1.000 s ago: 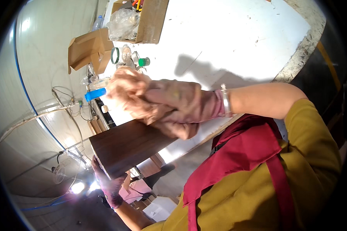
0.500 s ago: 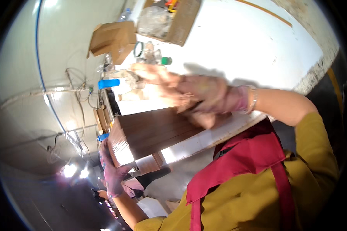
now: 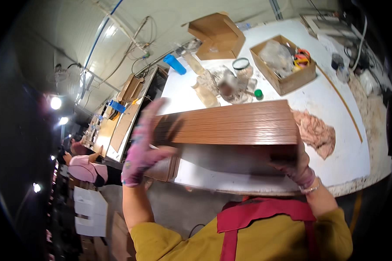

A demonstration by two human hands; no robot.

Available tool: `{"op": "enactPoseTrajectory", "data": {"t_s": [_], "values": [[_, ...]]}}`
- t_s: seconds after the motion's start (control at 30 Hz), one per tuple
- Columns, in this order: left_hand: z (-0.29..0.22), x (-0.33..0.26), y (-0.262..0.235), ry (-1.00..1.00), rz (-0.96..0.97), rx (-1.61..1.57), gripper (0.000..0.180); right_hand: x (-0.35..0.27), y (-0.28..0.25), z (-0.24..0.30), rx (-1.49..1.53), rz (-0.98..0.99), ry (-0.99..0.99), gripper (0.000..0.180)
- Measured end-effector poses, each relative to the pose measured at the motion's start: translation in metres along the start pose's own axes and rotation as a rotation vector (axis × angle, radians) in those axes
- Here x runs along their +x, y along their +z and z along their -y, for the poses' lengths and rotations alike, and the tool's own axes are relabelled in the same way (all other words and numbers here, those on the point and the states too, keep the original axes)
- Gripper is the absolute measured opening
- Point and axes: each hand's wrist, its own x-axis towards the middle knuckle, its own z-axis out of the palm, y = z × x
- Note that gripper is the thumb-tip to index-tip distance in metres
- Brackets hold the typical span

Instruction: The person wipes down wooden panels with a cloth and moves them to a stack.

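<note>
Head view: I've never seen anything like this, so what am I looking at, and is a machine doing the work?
No robot handles anything here: a person works by hand. A wide fisheye camera worn on their head looks down, so straight edges bend. The gloved right hand holds the right end of a brown wood-grain piece. The gloved left hand is spread by its left end, too blurred to show whether it touches. On the white table lie a pink cloth, a cardboard box holding a plastic bag, and a green cap.
</note>
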Motion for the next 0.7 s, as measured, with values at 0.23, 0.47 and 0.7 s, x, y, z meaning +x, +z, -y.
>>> {"op": "enactPoseTrajectory", "data": {"t_s": [0.23,0.47,0.7], "values": [[0.203,-0.116,0.091,-0.461,-0.633,-1.062,0.077,-0.042,-0.017,-0.073,-0.119,-0.145,0.118,0.089],[0.242,-0.093,0.241,-0.482,-0.411,-1.678,0.052,-0.04,-0.039,-0.048,0.077,-0.335,0.378,0.07],[0.122,-0.038,0.3,-0.561,-0.41,-1.338,0.038,-0.011,-0.13,0.071,-0.338,-0.214,0.174,0.077]]}}
